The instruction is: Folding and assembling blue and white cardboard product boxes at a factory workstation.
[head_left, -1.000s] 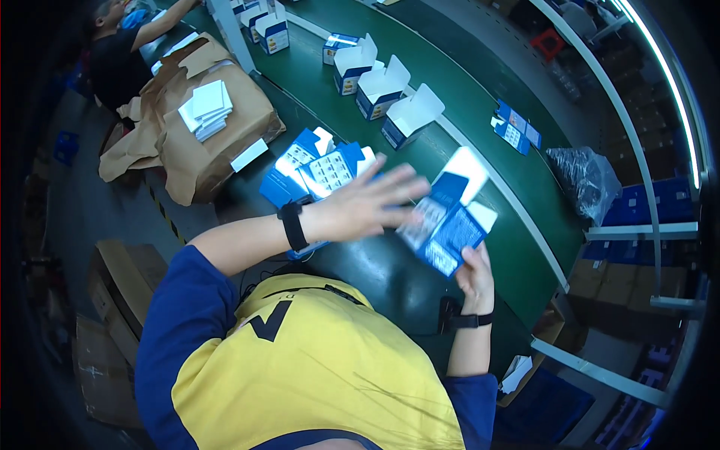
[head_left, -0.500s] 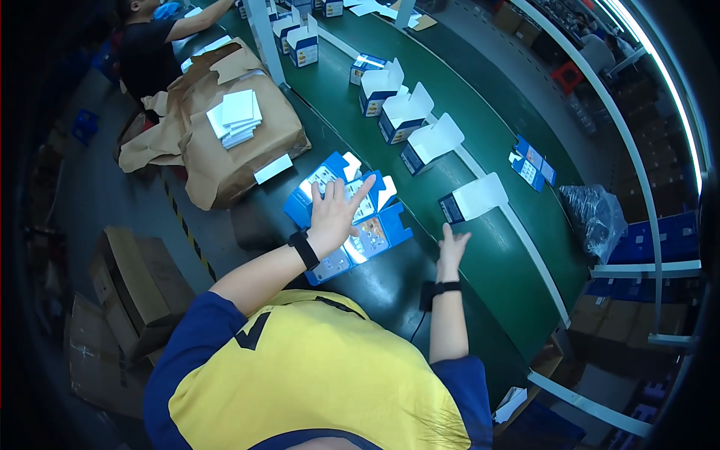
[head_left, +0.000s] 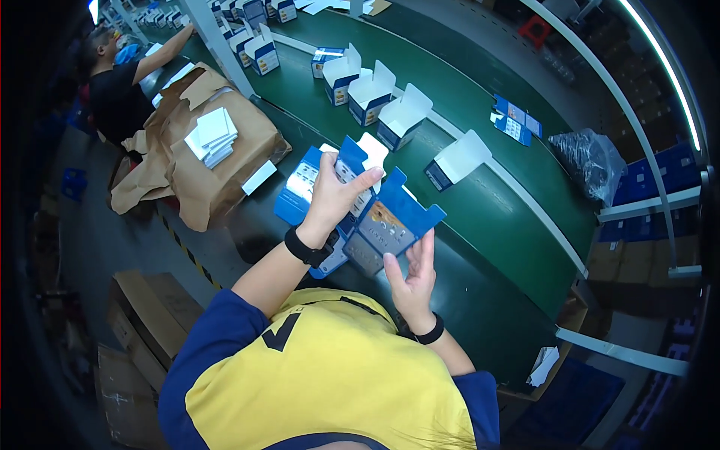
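Observation:
In my left hand point(head_left: 330, 199) is a blue printed carton blank point(head_left: 386, 225), partly unfolded, its flaps spread above the dark table. My left thumb points right across it and the fingers are bent over its upper part. My right hand point(head_left: 414, 279) is at the carton's lower right edge, thumb over the panel and fingers along the side. Another blue printed flat piece point(head_left: 328, 262) shows beneath, partly hidden by the carton and my left wrist. Just beyond, on the green conveyor, stands an open blue-and-white box point(head_left: 454, 166).
Several more open boxes point(head_left: 397, 120) line the conveyor point(head_left: 517, 217). A flat blue carton point(head_left: 516, 120) and a plastic bag point(head_left: 589, 165) lie at its far right. Left, a brown paper-wrapped stack point(head_left: 251, 135) carries white cards point(head_left: 212, 135). Another person point(head_left: 116, 90) reaches across at far left.
My left hand, earlier spread flat over the carton on the table, now grips and lifts it. My right hand has come left from beside the conveyor to the carton's edge. The view has shifted.

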`<control>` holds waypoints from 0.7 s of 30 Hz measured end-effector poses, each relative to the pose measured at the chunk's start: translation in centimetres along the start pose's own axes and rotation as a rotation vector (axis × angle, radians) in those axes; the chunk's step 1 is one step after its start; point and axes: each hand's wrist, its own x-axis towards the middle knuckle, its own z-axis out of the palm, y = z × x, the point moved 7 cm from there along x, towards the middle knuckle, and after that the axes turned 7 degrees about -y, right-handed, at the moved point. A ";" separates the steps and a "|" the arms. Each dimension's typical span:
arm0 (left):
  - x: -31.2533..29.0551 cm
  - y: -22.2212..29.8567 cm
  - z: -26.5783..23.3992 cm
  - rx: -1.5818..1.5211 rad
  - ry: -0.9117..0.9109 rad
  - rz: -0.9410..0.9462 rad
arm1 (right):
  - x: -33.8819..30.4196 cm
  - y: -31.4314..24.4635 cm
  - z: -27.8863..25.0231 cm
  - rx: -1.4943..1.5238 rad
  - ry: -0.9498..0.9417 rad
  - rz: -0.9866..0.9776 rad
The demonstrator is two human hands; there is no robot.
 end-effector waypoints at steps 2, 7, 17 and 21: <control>-0.6 0.6 1.9 -0.383 -0.153 0.070 | -0.9 -0.6 -0.6 0.066 0.009 -0.061; -4.1 2.1 7.4 -0.423 -0.560 -0.027 | -2.4 2.0 -5.4 0.356 0.081 0.171; -12.2 5.0 15.8 -0.196 -1.060 0.378 | -6.1 -3.6 -13.1 0.246 0.420 -0.137; -10.7 6.2 16.2 -0.018 -0.944 0.537 | -7.8 -5.4 -13.6 0.305 0.239 -0.108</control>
